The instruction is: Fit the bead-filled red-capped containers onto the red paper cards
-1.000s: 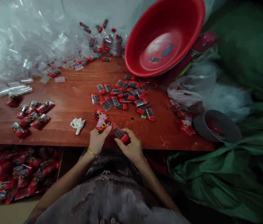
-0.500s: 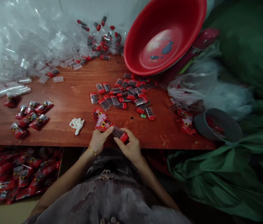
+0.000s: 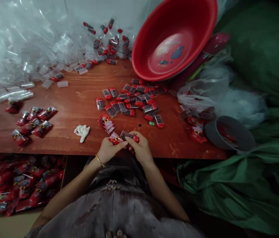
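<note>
— Look at the hands now: a second ago the left hand point(image 3: 108, 150) was up over that stack of red printed sleeves point(image 3: 106, 123), and now it's pulled back to the near edge of the surface point(image 3: 80, 99) with just 1 red sleeve point(image 3: 115, 139) pinched in its fingers.

— And the right hand point(image 3: 141, 149)?

— Fingers closed on the little clear case with the red cap point(image 3: 129, 136), same as before, only it has swung round. The red cap points away to the right, the clear end faces the sleeve. The 2 pieces are touching, end to end, right between the hands.

— So the stack is left alone?

— Yes, it lies on the surface just beyond the hands, apart from them. I'd judge the sleeve is off the pile and the case is being lined up with its mouth. Whether it's started inside, I can't tell; the thumbs cover the join.

— What else is about?

— A loose scatter of capped cases point(image 3: 129, 100) further up the surface, a small white crumpled thing point(image 3: 82, 131) to the left, finished red packs point(image 3: 32, 120) near the left edge, and the red basin point(image 3: 174, 39) tipped up at the back.
</note>
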Tool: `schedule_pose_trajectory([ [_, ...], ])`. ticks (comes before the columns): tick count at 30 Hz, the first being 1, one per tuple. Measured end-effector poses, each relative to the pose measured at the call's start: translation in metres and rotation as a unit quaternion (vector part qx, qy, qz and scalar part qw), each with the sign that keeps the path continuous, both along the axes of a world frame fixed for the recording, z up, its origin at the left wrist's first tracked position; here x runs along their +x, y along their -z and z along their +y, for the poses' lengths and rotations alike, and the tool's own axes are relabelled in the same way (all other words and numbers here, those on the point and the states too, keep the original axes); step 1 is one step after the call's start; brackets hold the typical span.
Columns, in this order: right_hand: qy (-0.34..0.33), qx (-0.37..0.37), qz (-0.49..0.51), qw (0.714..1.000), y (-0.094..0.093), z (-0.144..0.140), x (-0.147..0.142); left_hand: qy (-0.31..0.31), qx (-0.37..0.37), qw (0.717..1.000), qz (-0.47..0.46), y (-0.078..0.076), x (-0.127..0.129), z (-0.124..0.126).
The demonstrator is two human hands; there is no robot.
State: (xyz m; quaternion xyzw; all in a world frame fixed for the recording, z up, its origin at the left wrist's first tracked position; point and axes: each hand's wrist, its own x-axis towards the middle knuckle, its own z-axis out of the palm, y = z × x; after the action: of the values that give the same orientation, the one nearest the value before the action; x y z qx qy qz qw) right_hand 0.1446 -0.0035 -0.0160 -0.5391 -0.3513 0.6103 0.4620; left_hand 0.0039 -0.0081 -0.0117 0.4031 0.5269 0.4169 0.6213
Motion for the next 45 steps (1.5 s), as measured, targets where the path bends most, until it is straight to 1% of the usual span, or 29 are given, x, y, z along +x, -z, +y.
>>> schedule_pose_trajectory([
  [2, -0.02, -0.055, 0.04, 0.997, -0.001, 0.003, 0.001, 0.01, 0.016, 1.0, 0.008, 0.001, -0.001, -0.001],
  [4, -0.043, -0.115, 0.088, 0.988, -0.002, 0.003, 0.002, 0.014, 0.039, 0.999, 0.034, 0.002, -0.003, -0.001],
  [5, -0.046, -0.136, 0.11, 0.983, -0.001, 0.003, 0.003, 0.016, 0.048, 0.997, 0.052, 0.002, -0.005, -0.001],
  [7, -0.031, -0.151, 0.149, 0.977, -0.001, 0.003, 0.002, 0.021, 0.067, 0.994, 0.083, 0.002, -0.007, 0.0],
  [10, -0.01, -0.143, 0.182, 0.973, -0.001, 0.001, -0.001, 0.056, 0.1, 0.985, 0.125, -0.001, -0.011, 0.002],
  [13, -0.002, -0.115, 0.157, 0.981, -0.001, 0.0, -0.006, 0.1, 0.113, 0.97, 0.192, -0.003, -0.013, 0.004],
  [14, 0.012, -0.096, 0.145, 0.985, 0.0, 0.0, -0.008, 0.105, 0.111, 0.966, 0.209, -0.003, -0.013, 0.005],
  [16, 0.049, -0.05, 0.123, 0.99, 0.003, 0.001, -0.012, 0.095, 0.109, 0.963, 0.226, -0.002, -0.013, 0.006],
  [18, 0.082, -0.007, 0.096, 0.992, 0.007, 0.003, -0.013, 0.065, 0.108, 0.971, 0.202, -0.001, -0.013, 0.006],
  [20, 0.105, 0.028, 0.057, 0.992, 0.011, 0.006, -0.012, 0.03, 0.091, 0.987, 0.132, -0.001, -0.013, 0.007],
  [22, 0.118, 0.047, 0.029, 0.991, 0.013, 0.01, -0.011, -0.003, 0.058, 0.997, 0.048, -0.001, -0.013, 0.009],
  [24, 0.116, 0.041, 0.031, 0.992, 0.012, 0.013, -0.01, -0.035, 0.03, 0.999, 0.007, -0.002, -0.014, 0.01],
  [26, 0.11, 0.022, 0.059, 0.992, 0.01, 0.014, -0.01, -0.067, 0.009, 0.998, -0.008, -0.005, -0.014, 0.011],
  [28, 0.106, 0.002, 0.09, 0.99, 0.006, 0.013, -0.01, -0.096, -0.02, 0.994, -0.043, -0.008, -0.012, 0.012],
  [32, 0.111, -0.019, 0.132, 0.985, 0.001, 0.006, -0.007, -0.151, -0.105, 0.974, -0.131, -0.013, -0.008, 0.014],
  [35, 0.114, -0.003, 0.138, 0.984, -0.001, -0.003, -0.003, -0.167, -0.15, 0.959, -0.172, -0.013, -0.007, 0.016],
  [38, 0.105, 0.027, 0.104, 0.989, -0.003, -0.011, 0.001, -0.162, -0.179, 0.949, -0.2, -0.009, -0.006, 0.016],
  [41, 0.103, 0.064, 0.064, 0.991, -0.007, -0.017, 0.004, -0.147, -0.193, 0.946, -0.214, -0.006, -0.003, 0.013],
  [45, 0.094, 0.097, 0.067, 0.989, -0.012, -0.023, 0.004, -0.155, -0.194, 0.944, -0.219, -0.007, 0.001, 0.009],
])
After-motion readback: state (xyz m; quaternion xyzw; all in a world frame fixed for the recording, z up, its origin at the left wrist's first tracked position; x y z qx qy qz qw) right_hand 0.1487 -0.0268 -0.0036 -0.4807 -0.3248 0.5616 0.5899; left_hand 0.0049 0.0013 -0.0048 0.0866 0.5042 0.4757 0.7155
